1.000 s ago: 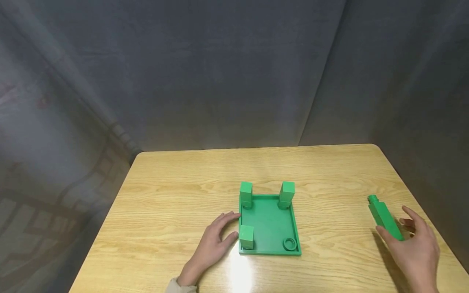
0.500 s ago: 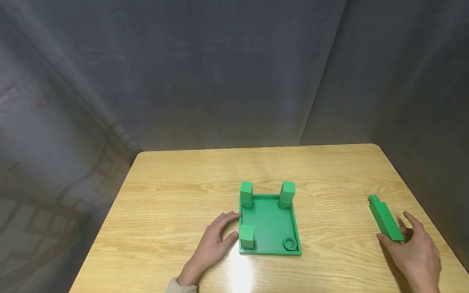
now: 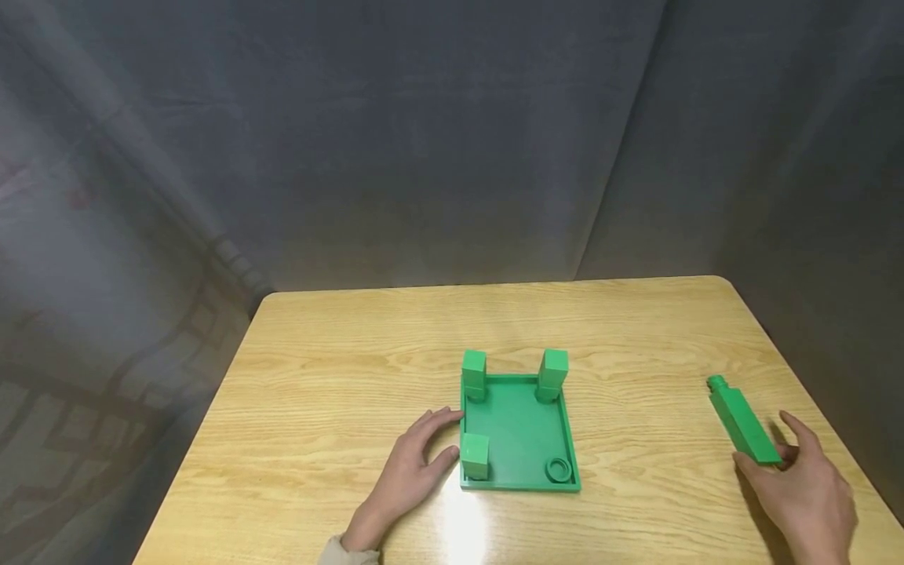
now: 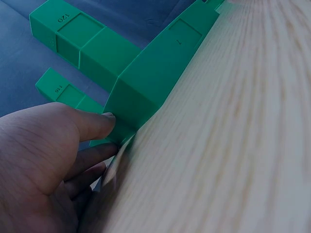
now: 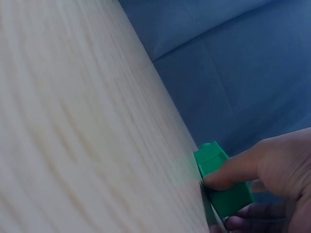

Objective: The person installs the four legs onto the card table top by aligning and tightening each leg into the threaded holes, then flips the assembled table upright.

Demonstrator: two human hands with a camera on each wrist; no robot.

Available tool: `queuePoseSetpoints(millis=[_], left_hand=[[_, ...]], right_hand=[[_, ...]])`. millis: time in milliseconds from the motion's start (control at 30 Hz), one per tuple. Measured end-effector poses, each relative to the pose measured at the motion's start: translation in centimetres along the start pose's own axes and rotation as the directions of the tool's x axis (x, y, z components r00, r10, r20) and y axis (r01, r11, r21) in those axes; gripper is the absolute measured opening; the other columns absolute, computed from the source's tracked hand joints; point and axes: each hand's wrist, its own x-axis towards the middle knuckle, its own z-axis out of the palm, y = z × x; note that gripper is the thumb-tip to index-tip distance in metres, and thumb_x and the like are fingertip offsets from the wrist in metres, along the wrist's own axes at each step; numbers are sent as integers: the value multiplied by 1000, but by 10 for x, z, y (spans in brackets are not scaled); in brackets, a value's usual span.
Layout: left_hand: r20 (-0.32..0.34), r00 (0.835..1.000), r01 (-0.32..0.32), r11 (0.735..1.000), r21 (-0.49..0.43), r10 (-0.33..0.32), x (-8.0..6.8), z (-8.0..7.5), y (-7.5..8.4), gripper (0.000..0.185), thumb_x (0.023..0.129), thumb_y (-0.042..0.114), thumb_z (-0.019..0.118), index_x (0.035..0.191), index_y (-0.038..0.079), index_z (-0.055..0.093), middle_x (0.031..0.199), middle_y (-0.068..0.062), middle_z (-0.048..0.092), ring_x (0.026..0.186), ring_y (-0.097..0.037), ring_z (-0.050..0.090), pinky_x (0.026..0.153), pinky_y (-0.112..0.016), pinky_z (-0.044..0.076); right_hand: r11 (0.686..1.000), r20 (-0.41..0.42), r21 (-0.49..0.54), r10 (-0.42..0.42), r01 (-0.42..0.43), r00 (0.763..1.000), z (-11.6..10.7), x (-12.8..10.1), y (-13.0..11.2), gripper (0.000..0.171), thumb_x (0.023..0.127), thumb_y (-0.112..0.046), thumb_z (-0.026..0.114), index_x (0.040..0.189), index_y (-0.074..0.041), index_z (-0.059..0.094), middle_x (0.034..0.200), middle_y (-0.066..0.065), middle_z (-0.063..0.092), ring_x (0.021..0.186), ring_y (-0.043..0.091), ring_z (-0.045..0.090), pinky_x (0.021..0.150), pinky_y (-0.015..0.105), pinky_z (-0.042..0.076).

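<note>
A green square tabletop [image 3: 523, 428] like a shallow tray lies on the wooden table, with upright square legs [image 3: 553, 369] at three corners. Its near right corner has a bare round socket [image 3: 558, 470]. My left hand [image 3: 410, 471] rests against the left rim, fingers extended; in the left wrist view its thumb touches the green tabletop [image 4: 150, 77]. Far to the right, a loose green leg [image 3: 743, 424] lies slanted, its threaded end pointing away. My right hand [image 3: 812, 490] pinches the near end between thumb and fingers. The right wrist view shows the thumb across the leg [image 5: 231, 200].
The wooden table [image 3: 339, 361] has rounded far corners. A dark grey curtain [image 3: 438, 157] hangs behind it and along both sides. The right hand is close to the table's right edge.
My right hand's fingers have closed in on the near end of the loose leg, and the hand has shifted slightly right. The left hand and the tabletop have stayed put.
</note>
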Motion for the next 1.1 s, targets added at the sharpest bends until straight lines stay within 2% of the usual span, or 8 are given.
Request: queuePoseSetpoints(millis=[67, 200, 300, 400, 533, 667, 700, 1100], left_hand=[[-1, 1000, 3, 1000, -1, -3, 0, 0, 0, 53, 104, 17, 77, 155, 27, 65, 160, 4, 63, 156, -32, 51, 135, -61, 29], [6, 1000, 7, 1000, -1, -7, 0, 0, 0, 53, 105, 20, 77, 156, 28, 64, 160, 4, 63, 157, -32, 50, 135, -61, 28], [7, 1000, 11, 1000, -1, -11, -1, 0, -1, 53, 105, 20, 77, 156, 29, 64, 161, 4, 63, 157, -33, 49, 135, -61, 28], [2, 1000, 14, 1000, -2, -14, -1, 0, -1, 54, 104, 20, 77, 155, 29, 64, 161, 3, 63, 157, -34, 49, 135, -63, 28], [-1, 1000, 15, 1000, -4, -15, -1, 1, -1, 54, 104, 19, 77, 155, 30, 64, 161, 2, 63, 157, -34, 49, 135, -64, 28], [-2, 1000, 14, 1000, -2, -14, -1, 0, -1, 54, 104, 19, 77, 155, 29, 64, 160, 2, 63, 157, -34, 49, 135, -63, 27], [-1, 1000, 12, 1000, -1, -12, -1, 0, -1, 54, 104, 18, 77, 155, 29, 64, 160, 2, 63, 157, -34, 49, 135, -62, 27], [-4, 1000, 3, 1000, -2, -3, -1, 0, 0, 52, 105, 19, 77, 155, 26, 65, 159, 3, 64, 156, -36, 50, 134, -64, 29]], right_hand=[[1000, -31, 19, -3, 3, 1000, 0, -1, -2, 96, 95, -20, 82, 172, -1, 28, 132, 42, 62, 102, 55, 63, 75, 63, 47], [995, -138, 101, 0, 14, 990, -1, -3, -6, 83, 96, -15, 81, 168, -1, 41, 116, 33, 67, 74, 2, 57, 81, 47, 43], [973, -241, 229, 22, 35, 970, -1, -6, -8, 74, 96, -12, 81, 164, -3, 51, 96, -2, 67, 68, -24, 35, 82, 14, 41], [921, -350, 380, 56, 87, 935, 2, -10, -10, 66, 96, -8, 82, 158, -12, 61, 93, -32, 49, 68, -28, 41, 71, -7, 33], [794, -441, 581, 119, 181, 890, 6, -13, -15, 63, 91, 3, 85, 148, -20, 71, 98, -29, 56, 69, -24, 55, 71, -6, 45], [562, -445, 781, 193, 274, 875, 7, -11, -19, 55, 81, 18, 87, 130, -8, 81, 97, -16, 73, 68, -11, 69, 68, 1, 55], [535, -450, 794, 197, 290, 871, 7, -11, -20, 54, 79, 20, 87, 127, -4, 82, 97, -15, 76, 69, -10, 71, 68, 2, 56], [556, -595, 673, 16, 487, 804, 6, -23, -39, 45, 83, 28, 74, 126, 19, 72, 114, -2, 76, 108, 8, 76, 78, 10, 62]])
